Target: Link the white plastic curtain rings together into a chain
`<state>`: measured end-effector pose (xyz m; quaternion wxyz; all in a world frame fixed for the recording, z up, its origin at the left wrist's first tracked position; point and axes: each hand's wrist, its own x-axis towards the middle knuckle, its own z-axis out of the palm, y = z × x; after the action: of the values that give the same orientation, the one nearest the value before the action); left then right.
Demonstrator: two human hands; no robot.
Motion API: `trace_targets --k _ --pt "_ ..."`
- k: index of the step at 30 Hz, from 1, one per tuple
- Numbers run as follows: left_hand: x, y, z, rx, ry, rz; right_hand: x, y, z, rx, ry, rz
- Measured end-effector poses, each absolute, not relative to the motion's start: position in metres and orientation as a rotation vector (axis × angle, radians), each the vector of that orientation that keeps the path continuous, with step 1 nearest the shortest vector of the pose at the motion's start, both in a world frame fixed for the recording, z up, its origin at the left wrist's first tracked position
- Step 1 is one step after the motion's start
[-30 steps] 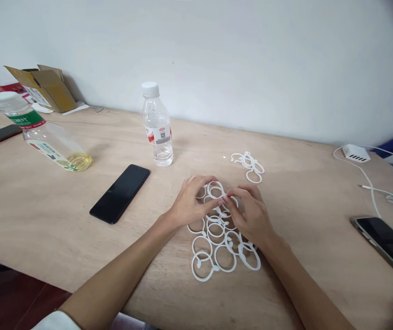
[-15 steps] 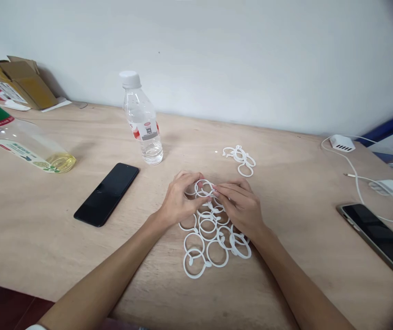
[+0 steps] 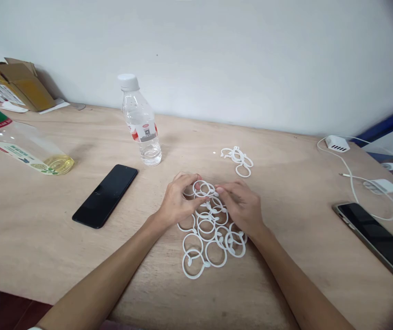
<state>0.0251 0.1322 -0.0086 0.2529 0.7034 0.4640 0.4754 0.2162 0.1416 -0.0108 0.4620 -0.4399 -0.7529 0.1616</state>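
My left hand point(image 3: 181, 200) is closed on a white plastic ring point(image 3: 194, 184), its thumb at the near edge and its fingers at the far side. My right hand point(image 3: 243, 206) is pinched at the right side of that ring, by its small tab; the exact contact is partly hidden by the fingers. Below both hands, several more white plastic rings point(image 3: 192, 277) with small tabs lie overlapping on the wooden table point(image 3: 155, 279). Farther back, a smaller cluster of white rings point(image 3: 243, 177) lies beyond my right hand.
A clear water bottle point(image 3: 144, 130) stands behind a black phone point(image 3: 105, 197) on the left. An oil-coloured drink bottle point(image 3: 27, 146) and cardboard box point(image 3: 27, 87) sit farther left. At right are another phone point(image 3: 375, 238), a white charger point(image 3: 337, 143) and cables.
My right fingers have shifted slightly at the ring's side. A tilted ring at the right of the near pile now lies flatter. The whole view has moved a little.
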Motion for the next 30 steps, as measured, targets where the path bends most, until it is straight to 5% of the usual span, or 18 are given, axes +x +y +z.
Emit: trace_targets --k 9,22,30 --pt "0.027 0.134 -0.008 1.864 1.405 1.207 0.273 0.176 -0.03 -1.729 -1.805 0.068" --pt "0.028 0.131 -0.004 1.94 1.384 1.125 0.241 0.151 -0.012 -1.203 -1.935 0.167" --pt "0.028 0.132 -0.005 1.924 1.353 1.154 0.225 0.14 -0.011 -1.243 -1.717 0.404"
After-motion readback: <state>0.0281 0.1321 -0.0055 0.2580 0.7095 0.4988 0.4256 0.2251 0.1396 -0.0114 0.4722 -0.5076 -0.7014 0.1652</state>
